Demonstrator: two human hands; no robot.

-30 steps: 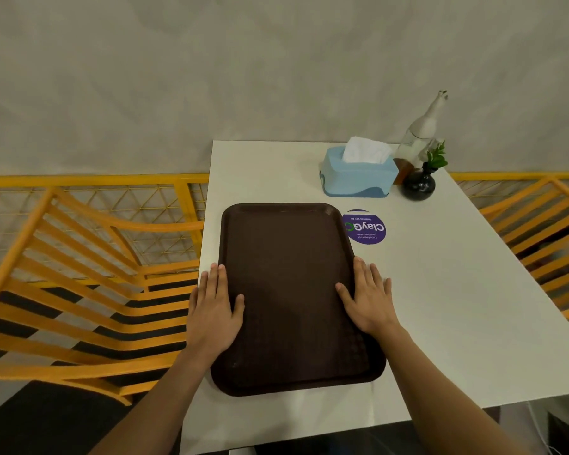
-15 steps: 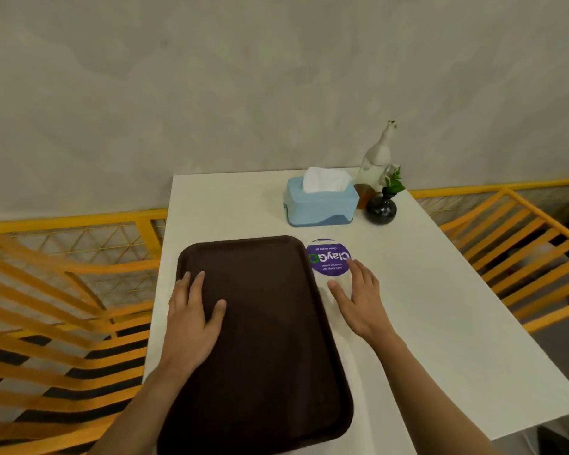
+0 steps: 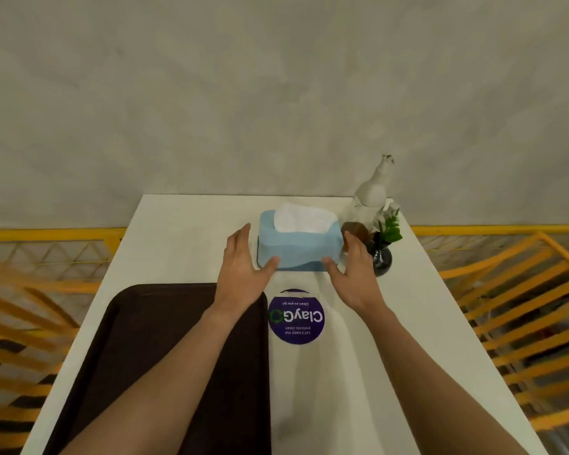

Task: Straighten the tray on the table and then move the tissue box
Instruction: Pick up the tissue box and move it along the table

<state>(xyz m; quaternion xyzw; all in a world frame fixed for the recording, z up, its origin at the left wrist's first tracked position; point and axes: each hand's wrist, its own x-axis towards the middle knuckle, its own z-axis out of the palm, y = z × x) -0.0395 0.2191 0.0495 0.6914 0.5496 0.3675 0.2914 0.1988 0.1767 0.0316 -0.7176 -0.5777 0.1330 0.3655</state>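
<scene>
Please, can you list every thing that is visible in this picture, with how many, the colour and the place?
tray: 1, dark brown, near left part of the table
table: 1, white, centre, against the wall
tissue box: 1, light blue with white tissue on top, far middle of the table
round sticker: 1, purple with white letters, on the table right of the tray
bottle: 1, clear with whitish top, far right corner of the table
small vase: 1, black with a green plant, in front of the bottle
brown object: 1, between tissue box and bottle, unclear what
chairs: orange, on both sides of the table
wall: grey, behind
left hand: open, at the box's left side
right hand: open, at the box's right side
</scene>
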